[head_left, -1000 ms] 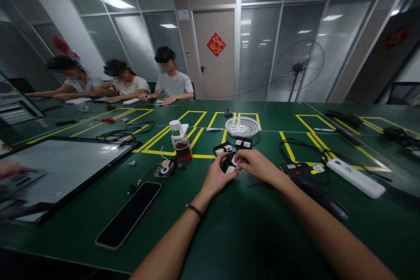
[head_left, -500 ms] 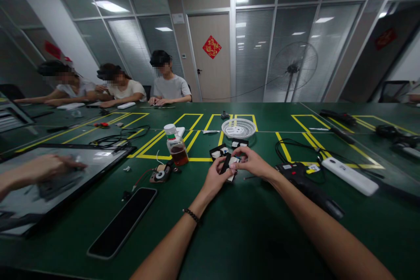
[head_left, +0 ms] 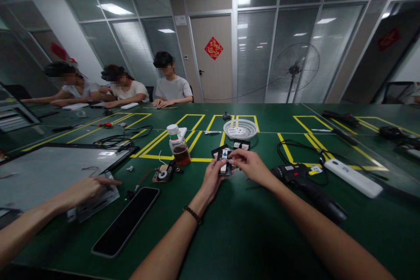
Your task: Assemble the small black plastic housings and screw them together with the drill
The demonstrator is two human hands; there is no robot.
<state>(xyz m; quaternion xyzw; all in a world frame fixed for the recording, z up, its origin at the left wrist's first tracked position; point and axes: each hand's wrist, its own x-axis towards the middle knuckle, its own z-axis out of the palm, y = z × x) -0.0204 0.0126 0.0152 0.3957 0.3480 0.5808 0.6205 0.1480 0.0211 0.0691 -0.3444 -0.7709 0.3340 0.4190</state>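
Note:
My left hand, with a dark beaded bracelet at its wrist, grips a small black case with a white insert that has a blue mark on it. The white face points up towards me. My right hand has its fingertips pinched together at the right edge of this case; whether they hold a separate small piece is too fine to see. A second black case with white parts lies just beyond my fingers. Another one, partly hidden, lies behind the held case.
A white basket stands beyond my hands. To the left are a bottle of brown liquid, a small motor-like part and a phone. A black power drill and white power strip lie right. A co-worker's hand reaches in.
The held case has turned so its white face shows, and my right fingers have shifted to its edge. The co-worker's hand has moved right and nearer, bringing a clear plastic bag off the panel.

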